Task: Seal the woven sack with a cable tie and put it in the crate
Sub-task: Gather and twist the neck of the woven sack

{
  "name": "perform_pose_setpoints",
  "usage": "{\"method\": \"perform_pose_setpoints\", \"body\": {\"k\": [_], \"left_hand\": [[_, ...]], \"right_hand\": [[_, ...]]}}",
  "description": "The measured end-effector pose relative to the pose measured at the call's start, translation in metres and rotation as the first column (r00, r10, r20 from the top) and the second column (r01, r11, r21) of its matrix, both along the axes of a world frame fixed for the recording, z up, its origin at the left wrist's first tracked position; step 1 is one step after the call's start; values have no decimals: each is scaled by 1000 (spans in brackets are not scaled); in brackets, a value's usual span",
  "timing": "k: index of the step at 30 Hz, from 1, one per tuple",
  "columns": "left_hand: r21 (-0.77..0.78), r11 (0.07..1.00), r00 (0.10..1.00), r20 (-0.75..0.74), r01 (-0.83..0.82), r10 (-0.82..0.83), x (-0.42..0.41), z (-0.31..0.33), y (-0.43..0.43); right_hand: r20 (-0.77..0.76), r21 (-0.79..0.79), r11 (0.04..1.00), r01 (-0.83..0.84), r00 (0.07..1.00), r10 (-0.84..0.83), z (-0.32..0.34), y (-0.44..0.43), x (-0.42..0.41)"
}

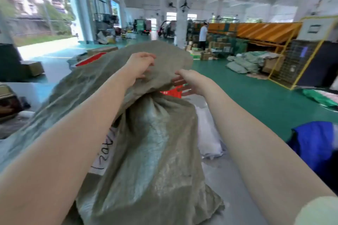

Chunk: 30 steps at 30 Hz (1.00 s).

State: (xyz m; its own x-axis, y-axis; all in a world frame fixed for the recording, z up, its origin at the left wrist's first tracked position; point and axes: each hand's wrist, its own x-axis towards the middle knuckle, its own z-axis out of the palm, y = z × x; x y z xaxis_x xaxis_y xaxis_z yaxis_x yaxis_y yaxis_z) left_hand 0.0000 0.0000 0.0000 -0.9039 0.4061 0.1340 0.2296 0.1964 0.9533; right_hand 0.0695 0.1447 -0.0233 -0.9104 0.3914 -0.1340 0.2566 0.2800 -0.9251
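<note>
My left hand (141, 65) pinches the woven sack (146, 151) at frame centre; right hand (186, 82) spread open. Soft, bulky fabric: I grasp the gathered neck.

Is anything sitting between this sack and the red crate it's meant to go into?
Nothing visible does. The left hand grips the woven sack and the right hand is open at its edge; the red crate shows just beneath and at left, largely hidden by the sack.
</note>
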Motion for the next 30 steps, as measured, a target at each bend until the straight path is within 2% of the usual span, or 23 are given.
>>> {"method": "perform_pose_setpoints", "body": {"k": [3,7,9,12,14,17,19,21,23,25,27,28,30], "left_hand": [[20,998,998,-11,-66,66,-9,3,-32],[56,985,986,-19,-164,165,-21,1,-71],[55,973,972,-61,-224,228,-25,0,-85],[-86,949,940,-190,-304,284,-35,-4,-107],[-225,943,955,-224,-245,195,-36,-5,-116],[-450,884,983,-177,-126,50,-36,-8,-123],[-479,854,959,-272,-203,75,-43,-10,-124],[-414,841,890,-429,-348,157,-47,-9,-125],[-250,865,843,-452,-434,292,-54,-7,-126],[-5,897,860,-287,-443,423,-65,0,-130],[237,875,886,-96,-422,453,-74,9,-136],[321,853,896,-26,-412,443,-79,13,-138],[431,816,916,68,-385,396,-82,22,-140]], "right_hand": [[106,145,989,-43,994,28,-2,-29,-21],[109,306,938,-163,985,136,-7,-66,-46],[41,297,939,-173,985,168,-8,-76,-57],[-134,180,969,-168,972,193,-9,-91,-74],[-247,163,976,-146,951,184,-6,-97,-86],[-400,161,983,-83,906,142,6,-113,-97],[-500,35,991,-131,856,131,18,-124,-101],[-573,-106,970,-220,811,121,32,-134,-101],[-596,-113,973,-200,797,95,39,-137,-101],[-594,-12,1000,13,804,-18,41,-133,-100],[-514,126,954,272,841,-171,37,-125,-97],[-438,193,922,335,870,-224,34,-121,-94],[-253,256,935,245,951,-179,30,-112,-93]]}}
